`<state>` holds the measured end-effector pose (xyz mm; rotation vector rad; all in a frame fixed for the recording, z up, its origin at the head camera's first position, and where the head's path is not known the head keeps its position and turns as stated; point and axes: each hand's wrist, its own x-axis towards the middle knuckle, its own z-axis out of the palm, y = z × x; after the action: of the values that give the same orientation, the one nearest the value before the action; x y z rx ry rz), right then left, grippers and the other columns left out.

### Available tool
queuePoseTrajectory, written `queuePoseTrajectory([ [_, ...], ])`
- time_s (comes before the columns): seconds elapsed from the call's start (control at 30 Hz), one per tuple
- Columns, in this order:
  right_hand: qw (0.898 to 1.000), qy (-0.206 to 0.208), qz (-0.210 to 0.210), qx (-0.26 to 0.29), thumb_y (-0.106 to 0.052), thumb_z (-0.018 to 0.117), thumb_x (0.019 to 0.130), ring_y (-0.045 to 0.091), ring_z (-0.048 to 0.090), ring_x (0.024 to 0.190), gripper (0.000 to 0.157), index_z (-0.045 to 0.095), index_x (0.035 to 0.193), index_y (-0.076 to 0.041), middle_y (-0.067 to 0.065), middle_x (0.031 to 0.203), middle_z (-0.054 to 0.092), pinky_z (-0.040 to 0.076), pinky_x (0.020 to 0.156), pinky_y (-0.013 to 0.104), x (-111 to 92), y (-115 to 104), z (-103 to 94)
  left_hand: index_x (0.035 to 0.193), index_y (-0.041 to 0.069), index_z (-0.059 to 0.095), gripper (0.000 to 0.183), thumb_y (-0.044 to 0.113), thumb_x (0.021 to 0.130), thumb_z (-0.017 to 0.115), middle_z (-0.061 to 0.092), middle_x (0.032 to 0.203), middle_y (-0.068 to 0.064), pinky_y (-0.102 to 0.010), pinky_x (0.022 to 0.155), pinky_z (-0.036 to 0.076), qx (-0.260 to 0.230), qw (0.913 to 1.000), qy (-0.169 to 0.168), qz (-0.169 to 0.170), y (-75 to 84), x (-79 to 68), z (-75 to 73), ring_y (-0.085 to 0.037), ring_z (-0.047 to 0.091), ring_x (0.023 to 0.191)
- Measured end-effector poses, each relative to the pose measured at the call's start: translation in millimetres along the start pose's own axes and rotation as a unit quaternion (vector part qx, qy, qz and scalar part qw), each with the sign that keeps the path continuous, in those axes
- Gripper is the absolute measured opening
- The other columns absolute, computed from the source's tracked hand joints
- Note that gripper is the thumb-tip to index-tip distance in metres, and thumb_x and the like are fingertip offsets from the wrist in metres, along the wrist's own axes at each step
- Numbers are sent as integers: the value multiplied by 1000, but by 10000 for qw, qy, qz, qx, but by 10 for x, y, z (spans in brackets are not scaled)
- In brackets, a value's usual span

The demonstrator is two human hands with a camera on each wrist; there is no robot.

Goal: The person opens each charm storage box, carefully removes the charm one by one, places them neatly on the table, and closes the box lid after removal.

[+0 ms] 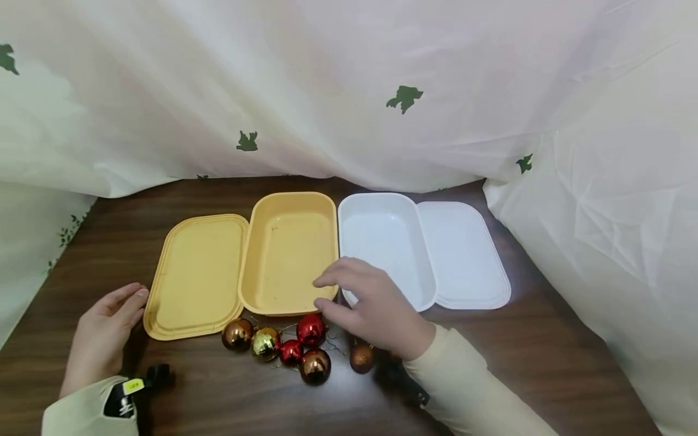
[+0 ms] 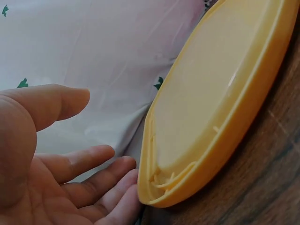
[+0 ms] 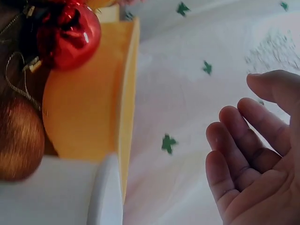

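At the lower left corner of the yellow lid [image 1: 196,275], my left hand [image 1: 103,333] has its fingertips at the rim. In the left wrist view that hand [image 2: 70,178] has thumb and fingers apart and holds nothing. My right hand [image 1: 376,306] hangs over the near edges of the yellow tub [image 1: 289,260] and the white tub [image 1: 384,251], its fingers loosely bent with nothing between them. Below it lie a red bauble [image 1: 311,330], a brown bauble [image 1: 315,366] and a glittery copper bauble [image 1: 362,358]. Both tubs show bare bottoms.
A white lid [image 1: 463,254] lies to the right of the white tub. A gold bauble [image 1: 266,344], a smaller red bauble [image 1: 291,352] and another brown bauble [image 1: 237,335] sit before the yellow tub. White cloth [image 1: 327,91] hangs behind the dark wooden table [image 1: 245,406].
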<state>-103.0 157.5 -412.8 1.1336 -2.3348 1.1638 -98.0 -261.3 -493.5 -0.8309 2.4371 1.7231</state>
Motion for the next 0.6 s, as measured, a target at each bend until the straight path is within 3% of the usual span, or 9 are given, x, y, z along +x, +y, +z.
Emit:
queuePoseTrajectory([
  [0.13,9983,-472,-75,-342,-17,76,88,14,65,97,20,73,105,-6,1,101,70,53,91,24,114,-87,155,154,-1,33,73,45,101,55,37,151,-20,-6,73,50,341,9993,77,-137,8,-8,30,-4,53,117],
  [0.37,9888,-1321,-191,-674,-23,72,92,8,65,92,17,75,106,-12,-5,100,69,51,87,19,319,-298,412,153,-1,36,70,41,101,56,48,139,-14,-7,75,51,118,9994,226,-252,-5,-6,45,-6,55,113],
  [0.6,9839,-1514,-442,-843,-24,70,93,-1,56,78,10,77,99,-21,-11,92,67,45,72,9,453,-498,714,149,-2,43,65,41,102,54,50,138,-14,-7,73,51,330,9987,335,-213,39,-19,45,-4,57,106],
])
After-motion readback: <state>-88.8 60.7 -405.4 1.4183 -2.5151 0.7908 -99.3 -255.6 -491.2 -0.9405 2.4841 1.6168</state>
